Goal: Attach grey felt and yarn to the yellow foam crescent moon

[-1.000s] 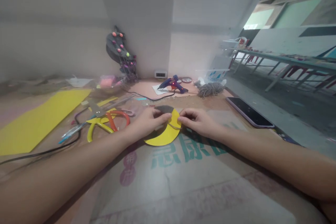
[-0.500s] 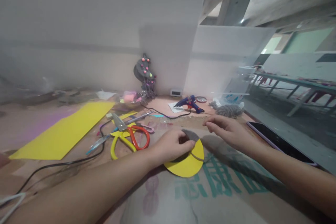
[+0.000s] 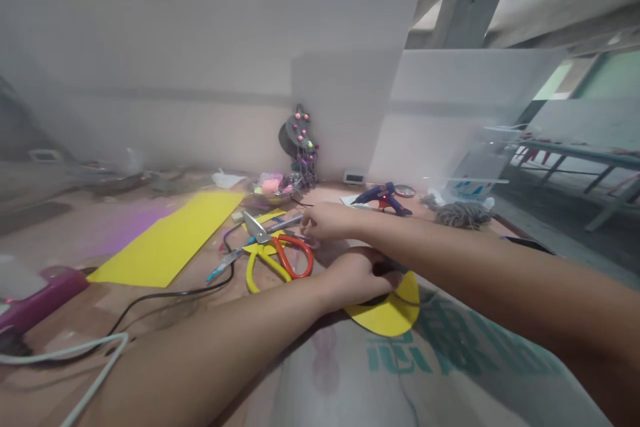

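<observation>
My left hand (image 3: 357,277) rests with curled fingers on a yellow paper disc (image 3: 393,313) that has a dark piece on top of it. My right arm crosses over the left one, and my right hand (image 3: 325,221) reaches to the left, fingers bent, right above the handles of the yellow and red scissors (image 3: 273,250). What its fingertips touch is hidden from me. The scissors lie on yellow paper scraps with a pen beside them.
A long yellow sheet (image 3: 170,243) lies at the left. A blue glue gun (image 3: 383,199) and a grey yarn bundle (image 3: 463,215) sit at the back right. A black cable (image 3: 165,297), a white cable (image 3: 80,353) and a pink tool (image 3: 35,300) lie at the left front.
My right hand left the disc's right edge and swung left across my left arm to the scissors. My left hand stayed on the disc. The view turned left.
</observation>
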Action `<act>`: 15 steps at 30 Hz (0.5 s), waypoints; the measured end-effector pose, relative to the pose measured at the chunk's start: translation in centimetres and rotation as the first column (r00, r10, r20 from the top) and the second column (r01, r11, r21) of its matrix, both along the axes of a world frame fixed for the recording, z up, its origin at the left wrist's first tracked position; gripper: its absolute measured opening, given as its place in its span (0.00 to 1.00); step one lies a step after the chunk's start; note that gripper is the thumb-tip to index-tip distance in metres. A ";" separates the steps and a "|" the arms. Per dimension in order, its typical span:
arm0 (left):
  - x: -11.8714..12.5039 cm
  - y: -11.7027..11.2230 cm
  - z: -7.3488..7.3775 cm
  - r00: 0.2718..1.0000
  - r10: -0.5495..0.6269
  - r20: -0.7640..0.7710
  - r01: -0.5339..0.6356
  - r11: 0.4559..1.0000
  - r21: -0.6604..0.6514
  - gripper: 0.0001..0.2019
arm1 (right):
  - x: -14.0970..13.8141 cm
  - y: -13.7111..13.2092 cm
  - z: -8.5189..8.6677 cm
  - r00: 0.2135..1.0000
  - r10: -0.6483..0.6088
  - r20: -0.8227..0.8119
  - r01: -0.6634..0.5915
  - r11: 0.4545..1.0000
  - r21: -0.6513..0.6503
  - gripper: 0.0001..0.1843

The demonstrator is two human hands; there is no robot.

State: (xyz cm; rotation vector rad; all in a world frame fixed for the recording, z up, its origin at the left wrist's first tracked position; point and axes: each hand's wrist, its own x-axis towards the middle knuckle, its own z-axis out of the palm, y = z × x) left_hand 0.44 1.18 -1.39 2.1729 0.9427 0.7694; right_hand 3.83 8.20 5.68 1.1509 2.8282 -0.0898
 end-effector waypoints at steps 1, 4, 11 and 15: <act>0.0 0.1 -0.2 0.999 -0.016 0.046 0.015 1.000 0.022 0.20 | -0.5 0.3 -0.5 1.000 0.008 0.007 -0.008 1.000 -0.017 0.12; 0.0 0.4 -0.7 0.994 -0.024 0.104 0.021 0.999 0.030 0.24 | -1.4 0.7 -1.4 0.999 0.038 0.024 -0.036 0.997 -0.071 0.13; 0.1 0.3 -0.4 0.999 0.038 -0.001 -0.038 0.999 0.003 0.18 | -2.3 -0.6 0.6 0.989 0.037 0.141 -0.029 0.998 -0.060 0.14; 0.0 0.0 0.0 0.990 0.105 -0.099 -0.093 0.989 0.114 0.21 | -2.1 -1.8 1.5 0.992 0.025 0.122 -0.032 0.998 0.053 0.12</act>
